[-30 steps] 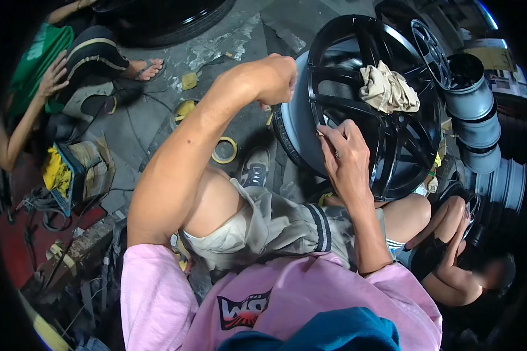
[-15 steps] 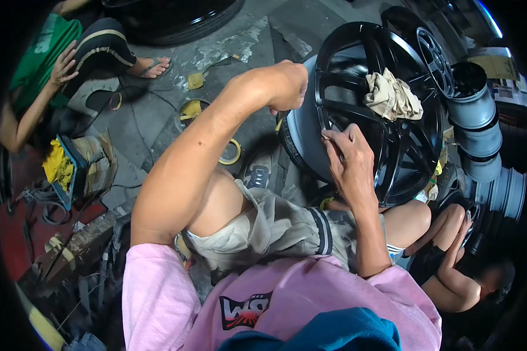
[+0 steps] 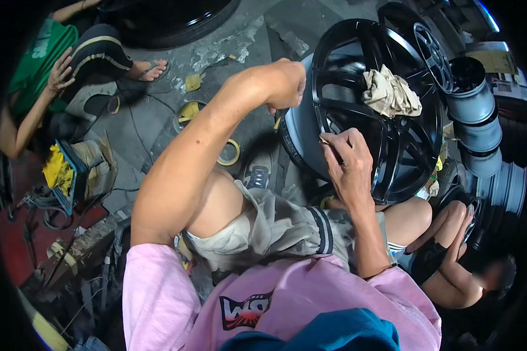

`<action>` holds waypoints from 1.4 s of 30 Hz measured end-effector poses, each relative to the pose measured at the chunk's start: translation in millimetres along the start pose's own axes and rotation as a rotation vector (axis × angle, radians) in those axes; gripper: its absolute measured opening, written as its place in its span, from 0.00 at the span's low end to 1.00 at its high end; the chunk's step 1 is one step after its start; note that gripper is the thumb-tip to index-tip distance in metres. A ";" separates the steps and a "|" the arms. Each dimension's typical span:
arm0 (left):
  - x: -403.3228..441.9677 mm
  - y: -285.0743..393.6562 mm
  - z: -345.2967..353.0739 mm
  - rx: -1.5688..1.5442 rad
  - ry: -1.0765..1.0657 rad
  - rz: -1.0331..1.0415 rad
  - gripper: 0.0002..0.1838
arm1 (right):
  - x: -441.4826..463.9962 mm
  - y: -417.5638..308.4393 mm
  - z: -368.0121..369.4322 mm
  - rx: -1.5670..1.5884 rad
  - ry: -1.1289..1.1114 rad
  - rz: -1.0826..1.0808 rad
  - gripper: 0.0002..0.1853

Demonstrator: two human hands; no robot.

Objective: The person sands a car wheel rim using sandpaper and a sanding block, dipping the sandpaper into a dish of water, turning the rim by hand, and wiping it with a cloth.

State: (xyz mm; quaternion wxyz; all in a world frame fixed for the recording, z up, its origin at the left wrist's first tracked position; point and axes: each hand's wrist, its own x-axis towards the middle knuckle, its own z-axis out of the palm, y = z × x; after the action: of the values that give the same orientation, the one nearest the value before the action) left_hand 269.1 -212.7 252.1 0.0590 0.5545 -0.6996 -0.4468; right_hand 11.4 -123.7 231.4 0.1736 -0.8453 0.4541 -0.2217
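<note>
A large black multi-spoke wheel rim (image 3: 386, 146) with a grey barrel stands tilted in front of me. My left hand (image 3: 288, 86) is curled closed at the barrel's left edge; what its fingers hold is hidden. At the rim's lower left edge, my right hand (image 3: 349, 158) is closed in a pinch, its thumb and index fingertips together by the outer lip. A tiny light bit shows at those fingertips, too small to name. A crumpled beige cloth (image 3: 391, 92) lies over the spokes above my right hand.
Yellow tape roll (image 3: 229, 152) on the floor, near a round tin (image 3: 190, 114). A box with yellow cloth (image 3: 58, 169) stands left. Stacked grey rims (image 3: 480, 126) stand right. One person (image 3: 47, 70) sits upper left, another (image 3: 451, 263) lower right.
The whole view shifted slightly down, then a little back up. Against the rim, my right hand's pinch has moved slightly down along the lip. My left hand stays curled at the barrel.
</note>
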 end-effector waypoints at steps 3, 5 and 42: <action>-7.2 4.2 -2.0 0.017 0.005 -0.040 0.08 | -4.0 0.8 2.3 -0.021 0.036 -0.015 0.13; -3.1 -2.1 -1.7 0.005 0.000 -0.043 0.08 | -3.7 1.1 4.8 -0.021 0.041 -0.002 0.13; -3.5 -10.7 -4.0 -0.005 0.061 0.032 0.09 | -17.2 17.9 9.3 -0.135 0.042 -0.172 0.25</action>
State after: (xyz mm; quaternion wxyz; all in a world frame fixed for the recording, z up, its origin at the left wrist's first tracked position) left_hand 280.5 -211.9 248.6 0.0888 0.5566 -0.7051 -0.4303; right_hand -4.5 -117.8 211.0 0.0869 -0.8860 0.3975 -0.2224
